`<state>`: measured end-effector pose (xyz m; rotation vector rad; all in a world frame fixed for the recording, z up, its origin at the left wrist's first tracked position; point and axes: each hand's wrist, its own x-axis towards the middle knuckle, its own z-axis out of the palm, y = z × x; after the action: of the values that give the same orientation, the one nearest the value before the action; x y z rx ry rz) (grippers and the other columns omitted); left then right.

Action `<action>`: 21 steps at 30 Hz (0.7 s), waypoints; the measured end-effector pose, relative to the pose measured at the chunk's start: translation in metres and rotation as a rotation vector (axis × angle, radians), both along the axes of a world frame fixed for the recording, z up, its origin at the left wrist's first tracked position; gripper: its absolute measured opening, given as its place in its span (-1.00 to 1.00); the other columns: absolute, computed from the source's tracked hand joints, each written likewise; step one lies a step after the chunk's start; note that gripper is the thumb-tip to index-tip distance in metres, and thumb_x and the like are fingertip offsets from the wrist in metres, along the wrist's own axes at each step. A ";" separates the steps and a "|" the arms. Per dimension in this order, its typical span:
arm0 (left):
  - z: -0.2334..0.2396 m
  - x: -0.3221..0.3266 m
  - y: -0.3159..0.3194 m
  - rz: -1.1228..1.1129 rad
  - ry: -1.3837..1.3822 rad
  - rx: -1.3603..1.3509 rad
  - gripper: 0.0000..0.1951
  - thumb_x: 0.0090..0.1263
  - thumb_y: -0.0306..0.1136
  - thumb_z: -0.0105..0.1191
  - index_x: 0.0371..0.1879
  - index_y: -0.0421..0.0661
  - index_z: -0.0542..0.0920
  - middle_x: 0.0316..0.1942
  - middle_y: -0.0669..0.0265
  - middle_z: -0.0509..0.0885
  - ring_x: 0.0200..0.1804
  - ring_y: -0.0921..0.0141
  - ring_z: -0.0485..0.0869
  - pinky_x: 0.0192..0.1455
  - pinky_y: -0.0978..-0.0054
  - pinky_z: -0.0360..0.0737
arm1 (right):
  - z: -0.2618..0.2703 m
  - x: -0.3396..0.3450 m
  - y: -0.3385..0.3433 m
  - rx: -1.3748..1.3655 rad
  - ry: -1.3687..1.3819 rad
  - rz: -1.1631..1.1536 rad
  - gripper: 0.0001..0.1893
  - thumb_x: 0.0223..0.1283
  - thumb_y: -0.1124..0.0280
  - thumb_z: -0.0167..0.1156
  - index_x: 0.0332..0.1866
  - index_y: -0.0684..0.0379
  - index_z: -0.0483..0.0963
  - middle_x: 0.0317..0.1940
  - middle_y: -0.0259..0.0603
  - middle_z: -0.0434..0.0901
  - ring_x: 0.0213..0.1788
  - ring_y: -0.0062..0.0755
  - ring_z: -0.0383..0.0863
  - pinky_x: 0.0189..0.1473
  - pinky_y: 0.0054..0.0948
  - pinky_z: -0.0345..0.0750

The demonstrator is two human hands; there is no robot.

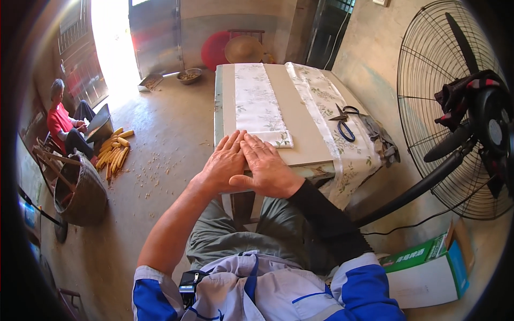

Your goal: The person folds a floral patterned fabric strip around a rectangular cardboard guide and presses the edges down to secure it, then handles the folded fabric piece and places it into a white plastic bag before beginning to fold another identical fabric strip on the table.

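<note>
My left hand (225,162) and my right hand (268,165) are stretched out flat, palms down, at the near edge of the table (218,100). Their fingertips meet, and the right hand partly overlaps the left. Neither holds anything. Just beyond the fingers lies a strip of white floral fabric (257,100), its near left corner hidden by my hands. Whether the palms press on the fabric or hover above it, I cannot tell. On the right, a longer floral fabric piece (321,104) hangs over the table's near edge. Scissors with dark blue handles (344,122) rest open on it.
A grey cloth (381,138) lies at the table's right edge. A large black fan (453,108) stands to the right, above a cardboard box (425,277). At left, a person (60,120) sits by corn cobs (114,152) and a woven basket (82,192). Kernels litter the floor.
</note>
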<state>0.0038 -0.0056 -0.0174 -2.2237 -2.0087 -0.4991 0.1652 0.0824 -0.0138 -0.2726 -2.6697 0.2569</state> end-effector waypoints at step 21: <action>0.016 0.008 -0.005 0.007 -0.113 0.084 -0.01 0.28 0.38 0.17 0.37 -0.37 0.41 0.43 -0.21 0.38 0.51 -0.09 0.32 0.60 0.07 0.17 | 0.030 0.070 0.032 0.072 -0.122 -0.200 -0.27 0.41 -0.07 0.19 0.35 0.45 0.40 0.30 0.23 0.52 0.40 0.13 0.45 0.43 -0.08 0.34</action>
<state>0.0117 -0.0107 -0.0015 -2.1838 -2.0069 -0.7096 0.2356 0.1149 0.0158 -0.5435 -2.7381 0.0832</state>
